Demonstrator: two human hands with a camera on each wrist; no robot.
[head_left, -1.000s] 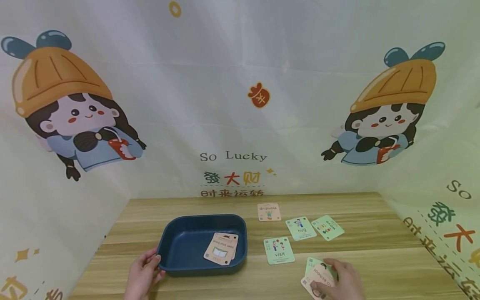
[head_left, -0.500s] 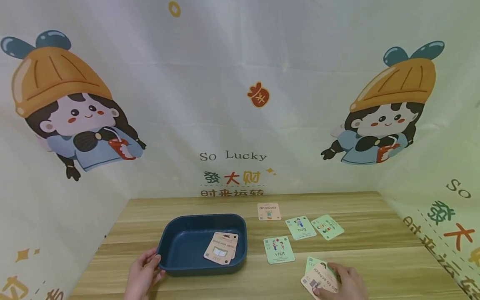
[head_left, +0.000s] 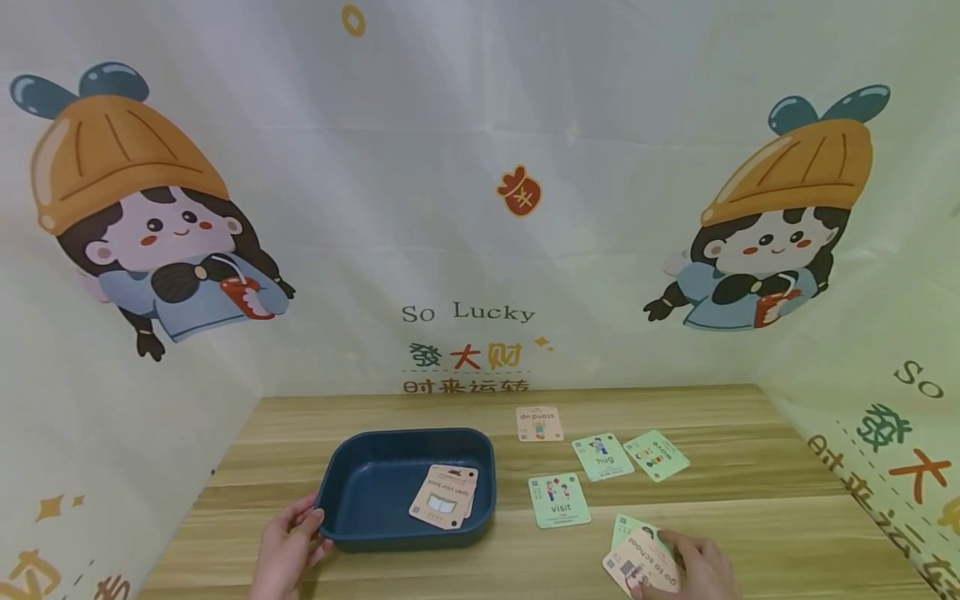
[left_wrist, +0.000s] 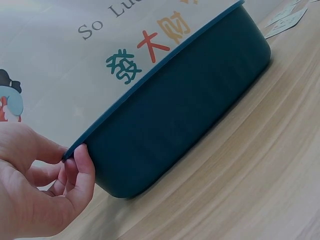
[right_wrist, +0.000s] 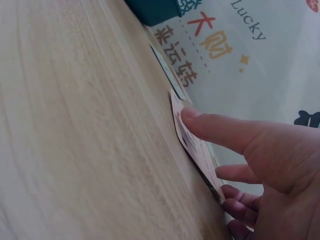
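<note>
At the left of the head view, my left hand (head_left: 288,540) pinches the near left corner rim of a dark blue rectangular tray (head_left: 348,529), thumb on one side and fingers on the other in the left wrist view. At the lower right, my right hand (head_left: 697,567) holds a beige "go to school" card (head_left: 637,552) by its edges. The thumb lies along the card's near edge and the fingers are at its far edge in the right wrist view. Partly covered beneath that card is a green card (head_left: 624,527); its wording is hidden.
In the tray a beige "open your book" card (head_left: 441,504) overlaps another beige card. Right of the tray lie green "visit" (head_left: 559,504), "hug" (head_left: 604,460) and "wave" (head_left: 654,458) cards and a beige "stand up" card (head_left: 538,425). Printed cloth walls (head_left: 480,275) enclose the wooden table.
My right thumb and fingers have shifted toward the edges of the "go to school" card, uncovering more of its print. My left hand and the tray have not visibly moved.
</note>
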